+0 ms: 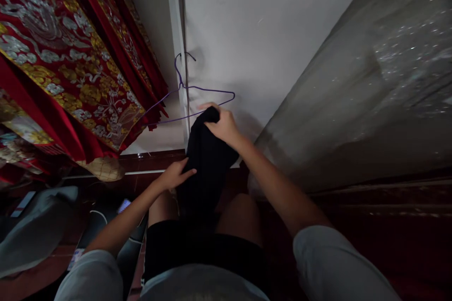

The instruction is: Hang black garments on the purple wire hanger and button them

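Note:
A black garment (208, 160) hangs in front of me, gathered at its top and draped down between my knees. My right hand (223, 124) grips its upper end, thumb in front, right by the lower bar of a thin purple hanger (208, 89). Lower down, my left hand (174, 175) is at the garment's left edge, thumb over the cloth and the other fingers partly hidden. The hanger's hook is up by a narrow vertical strip on the wall. Whether the cloth passes over the hanger's bar is hidden by my right hand.
Red embroidered cloth (81, 70) with gold and silver patterns hangs at the left, close to the hanger. Shiny clear plastic sheeting (353, 80) covers something large at the right. Beside my left arm lie a grey cloth (42, 230) and a dark surface with a white cable.

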### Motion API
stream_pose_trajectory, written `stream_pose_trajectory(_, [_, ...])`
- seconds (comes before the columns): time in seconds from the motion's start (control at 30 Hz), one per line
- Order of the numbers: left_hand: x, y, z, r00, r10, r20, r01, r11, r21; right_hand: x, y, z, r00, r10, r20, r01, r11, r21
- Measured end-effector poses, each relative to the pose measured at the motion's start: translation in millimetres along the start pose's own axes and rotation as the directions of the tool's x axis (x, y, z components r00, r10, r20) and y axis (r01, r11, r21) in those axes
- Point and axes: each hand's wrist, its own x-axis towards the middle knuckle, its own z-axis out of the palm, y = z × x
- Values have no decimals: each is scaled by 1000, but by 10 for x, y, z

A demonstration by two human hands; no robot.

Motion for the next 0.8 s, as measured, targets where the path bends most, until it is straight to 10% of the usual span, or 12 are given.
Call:
stream_pose_trajectory(0.23, [-427, -1, -697, 963, -262, 61, 240, 939, 248, 192, 457, 219, 858, 513, 26, -502, 848, -170])
stream_pose_trajectory(0.37, [-469, -9, -1183, 915, -363, -173, 403, 826, 395, 138, 515, -93, 853, 521, 12, -503, 830, -241])
stream_pose_trajectory(0.6, [170, 313, -1416, 913, 157, -376, -11, 932, 363, -221, 173, -169, 863, 504, 2, -498, 854, -150])
stream_pose_trajectory(0.8, [573, 609, -1376, 892, 267, -364, -81, 888, 453, -261, 9, -594, 948, 247, -204, -302, 900, -313])
